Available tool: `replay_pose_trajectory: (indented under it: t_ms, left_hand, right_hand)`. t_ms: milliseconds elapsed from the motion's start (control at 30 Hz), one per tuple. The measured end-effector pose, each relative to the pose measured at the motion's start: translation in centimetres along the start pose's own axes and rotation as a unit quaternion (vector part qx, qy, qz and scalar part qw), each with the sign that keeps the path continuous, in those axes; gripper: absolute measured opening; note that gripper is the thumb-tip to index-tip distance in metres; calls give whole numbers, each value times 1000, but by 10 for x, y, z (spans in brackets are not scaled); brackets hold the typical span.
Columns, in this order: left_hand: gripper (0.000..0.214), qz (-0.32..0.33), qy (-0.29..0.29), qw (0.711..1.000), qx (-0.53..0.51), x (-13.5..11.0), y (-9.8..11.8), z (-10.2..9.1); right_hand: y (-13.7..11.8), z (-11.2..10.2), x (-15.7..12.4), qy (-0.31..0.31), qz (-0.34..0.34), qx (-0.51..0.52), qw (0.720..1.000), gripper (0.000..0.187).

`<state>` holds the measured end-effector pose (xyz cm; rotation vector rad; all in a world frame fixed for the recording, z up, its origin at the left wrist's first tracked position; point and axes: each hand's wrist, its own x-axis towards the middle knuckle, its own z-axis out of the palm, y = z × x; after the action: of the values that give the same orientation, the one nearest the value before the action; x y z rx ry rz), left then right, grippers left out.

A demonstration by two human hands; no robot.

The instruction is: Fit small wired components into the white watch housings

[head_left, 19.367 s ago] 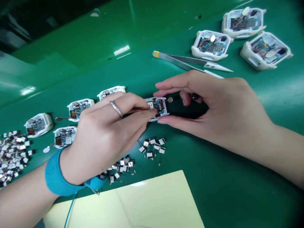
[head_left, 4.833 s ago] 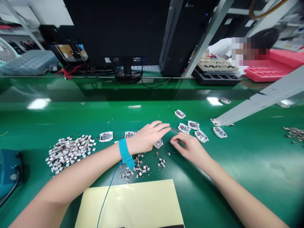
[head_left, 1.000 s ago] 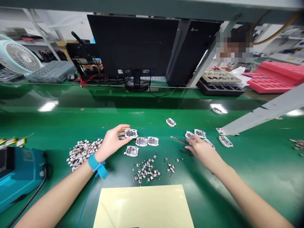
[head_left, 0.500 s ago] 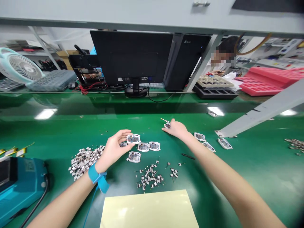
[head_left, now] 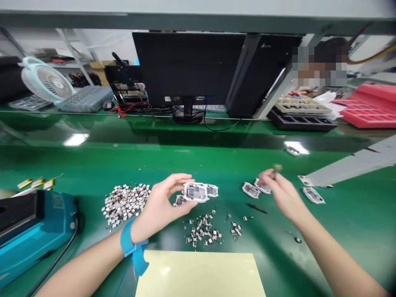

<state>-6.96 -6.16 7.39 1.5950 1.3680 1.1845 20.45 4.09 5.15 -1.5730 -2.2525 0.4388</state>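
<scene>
My left hand, with a blue wrist strap, holds a small white device case with an exposed circuit board just above the green belt. Two more such cases lie beside it, one to the right and one under my fingers. My right hand is raised over the belt with fingers pinched; a small blurred thing sticks up from them, perhaps the tweezers. Two other white cases lie just left of that hand.
A heap of small metal parts lies at the left, a smaller scatter in front. A pale yellow sheet sits near me, a blue box far left. Monitor, fan and trays stand behind; another person works at the back right.
My left hand has lifted one white case off the belt. My right hand has pulled back from the far case toward the right and now hovers pinched.
</scene>
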Motion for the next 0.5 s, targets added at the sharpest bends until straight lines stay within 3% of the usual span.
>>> replay_pose_trajectory:
  t_ms: [33,67,100,167,267,333,500]
  left_hand:
    - [43,12,-2,1000,-4,-4,4,1]
    - [43,25,-1,1000,-7,-7,7,2]
    - [45,39,2,999,-10,-11,10,2]
    - [48,68,9,998,-13,-17,16,2]
    - [53,94,27,995,-6,-25,23,0]
    - [55,104,39,994,1,-29,28,-1]
    - [57,120,59,991,4,-35,32,-1]
  right_hand:
    - [-13,-6,-6,30,-28,48,998,33]
    - [-29,-12,-13,59,-89,182,977,31]
    - [-45,-18,-20,55,-137,280,949,28]
    - [-75,-27,-34,-6,-164,369,915,23]
    - [-105,-30,-49,-66,-216,400,888,9]
    - [-114,-28,-51,-66,-237,404,881,1]
    - [-122,-23,-46,-51,-266,406,873,9]
